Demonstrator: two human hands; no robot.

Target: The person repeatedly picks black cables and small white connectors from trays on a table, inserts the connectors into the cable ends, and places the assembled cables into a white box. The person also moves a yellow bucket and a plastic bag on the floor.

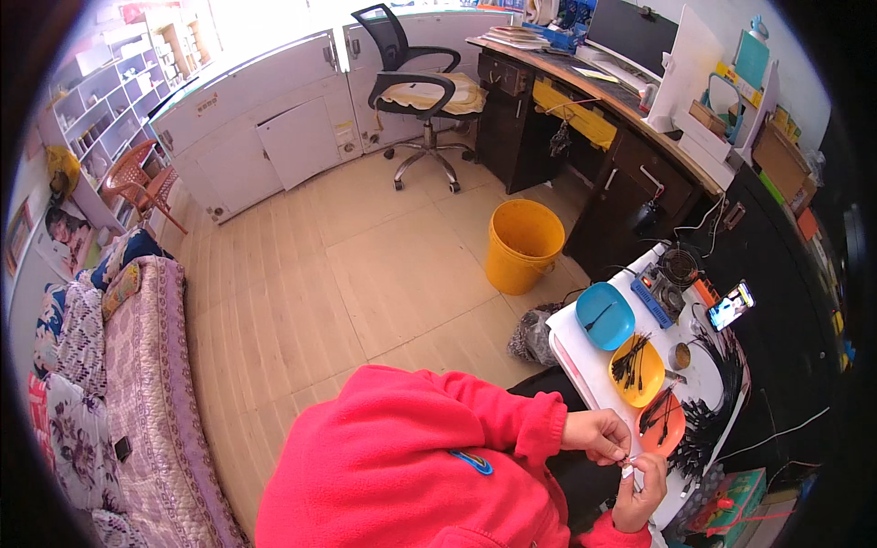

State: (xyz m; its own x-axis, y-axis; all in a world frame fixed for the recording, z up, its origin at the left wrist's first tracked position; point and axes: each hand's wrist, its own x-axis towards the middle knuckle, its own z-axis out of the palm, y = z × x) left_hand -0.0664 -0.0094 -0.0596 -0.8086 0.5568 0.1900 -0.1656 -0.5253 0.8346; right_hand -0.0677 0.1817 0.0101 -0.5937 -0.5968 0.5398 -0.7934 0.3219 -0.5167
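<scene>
My left hand reaches over the near edge of the white table, its fingers pinched together. Just beside it, my right hand is closed in a pinch too. Between the fingertips of both is a small whitish piece, too small to make out fully. Next to the hands stands an orange bowl with dark leads in it. Beyond it are a yellow bowl holding several short black cables and a blue bowl with one thin black cable. Loose black cables lie heaped right of the bowls.
On the white table are a blue device, a small round tin and a lit phone. A yellow bucket stands on the floor near a dark desk. A wheeled chair is farther back; a covered couch lines the left.
</scene>
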